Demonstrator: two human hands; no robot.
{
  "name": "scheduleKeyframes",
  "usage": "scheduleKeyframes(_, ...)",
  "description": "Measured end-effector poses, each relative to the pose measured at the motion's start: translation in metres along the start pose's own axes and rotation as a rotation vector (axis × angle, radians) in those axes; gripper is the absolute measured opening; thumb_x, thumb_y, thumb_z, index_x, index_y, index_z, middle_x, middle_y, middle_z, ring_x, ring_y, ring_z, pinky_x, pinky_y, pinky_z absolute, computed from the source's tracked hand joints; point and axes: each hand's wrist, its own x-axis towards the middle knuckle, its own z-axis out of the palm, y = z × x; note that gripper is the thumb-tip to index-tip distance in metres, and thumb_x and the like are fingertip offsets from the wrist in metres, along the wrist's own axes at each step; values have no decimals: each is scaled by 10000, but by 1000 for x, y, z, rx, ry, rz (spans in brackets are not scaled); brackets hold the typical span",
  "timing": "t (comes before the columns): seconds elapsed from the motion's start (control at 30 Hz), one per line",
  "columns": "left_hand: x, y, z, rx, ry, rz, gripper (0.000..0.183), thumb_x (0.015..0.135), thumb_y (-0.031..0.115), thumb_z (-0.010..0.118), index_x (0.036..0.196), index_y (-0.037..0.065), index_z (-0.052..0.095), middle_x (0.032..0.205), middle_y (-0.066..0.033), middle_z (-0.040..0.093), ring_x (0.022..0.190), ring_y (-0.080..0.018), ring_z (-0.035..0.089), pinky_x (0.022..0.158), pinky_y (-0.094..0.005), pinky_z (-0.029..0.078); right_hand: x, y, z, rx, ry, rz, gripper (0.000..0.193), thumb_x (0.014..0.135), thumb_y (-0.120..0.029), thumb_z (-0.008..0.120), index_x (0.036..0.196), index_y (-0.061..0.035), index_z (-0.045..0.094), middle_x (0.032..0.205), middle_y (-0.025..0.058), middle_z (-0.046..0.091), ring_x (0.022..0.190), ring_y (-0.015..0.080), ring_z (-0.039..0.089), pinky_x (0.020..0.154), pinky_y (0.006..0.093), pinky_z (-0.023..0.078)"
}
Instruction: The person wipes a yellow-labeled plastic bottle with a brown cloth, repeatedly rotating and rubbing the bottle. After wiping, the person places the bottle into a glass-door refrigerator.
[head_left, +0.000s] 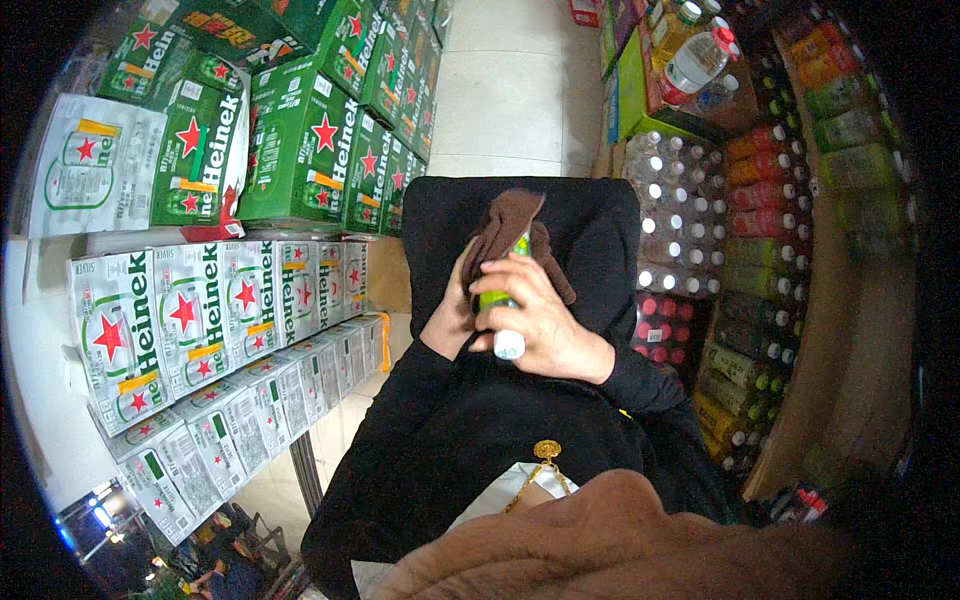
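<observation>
Over my lap I hold a small green bottle (493,299) with a white cap; it is tilted, its cap toward me. My right hand (548,328) is closed round the bottle, fingers across its side. A brown cloth (503,222) drapes over the far end of the bottle and hangs down beyond it. My left hand (452,316) is closed on the cloth at the bottle's left side, its fingers mostly hidden behind cloth and bottle.
Green and silver drink cartons (292,150) are stacked at the left. On the right, shelves hold bottles (757,195) in rows, and clear bottles with white caps (675,215) stand in packs. A larger red-capped bottle (697,65) stands on a box. Pale floor tiles (515,90) run ahead.
</observation>
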Motion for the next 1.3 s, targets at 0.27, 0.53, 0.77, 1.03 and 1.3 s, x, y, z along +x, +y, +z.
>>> scheduleKeyframes(0.27, -16, -5, 38, 561, 213, 118, 388, 945, 253, 470, 1296, 87, 463, 1250, -91, 525, 1156, -202, 524, 997, -346, 432, -3, -11, -39, 422, 104, 108, 318, 714, -282, 822, 889, -78, 652, 1155, 127, 597, 1185, 329, 518, 982, 459, 413)
scheduleKeyframes(0.53, -17, -8, -10, 664, 197, -31, 431, 866, 151, 648, 1257, 90, 479, 1207, -43, 541, 1126, -141, 527, 959, -288, 444, 4, 28, -64, 1050, 359, 299, 314, 939, -253, 589, 1129, -27, 479, 1113, 110, 578, 1065, 221, 586, 949, 368, 443)
scheduleKeyframes(0.77, 6, 1, -5, 701, 159, -40, 520, 866, 137, 656, 1328, 69, 427, 1281, -71, 506, 1168, -179, 513, 986, -328, 434, -7, 67, -39, 679, 588, 434, 598, 909, -270, 641, 1338, -35, 297, 1216, 120, 499, 1154, 189, 497, 979, 348, 421)
scheduleKeyframes(1.03, 5, 6, -7, 656, 130, -98, 590, 877, 133, 653, 1395, 48, 384, 1354, -91, 473, 1212, -219, 496, 1014, -369, 423, -37, 55, -43, 598, 438, 558, 744, 743, -229, 824, 1315, -29, 392, 1219, 98, 545, 1104, 150, 530, 959, 331, 441)
scheduleKeyframes(1.3, 21, 3, 11, 449, 169, 85, 352, 1007, 216, 463, 1296, 22, 515, 1253, -88, 570, 1138, -199, 551, 994, -374, 442, -55, 32, -105, 399, 519, 726, 358, 773, -173, 774, 1060, -26, 617, 1000, 31, 652, 914, 118, 605, 819, 300, 500)
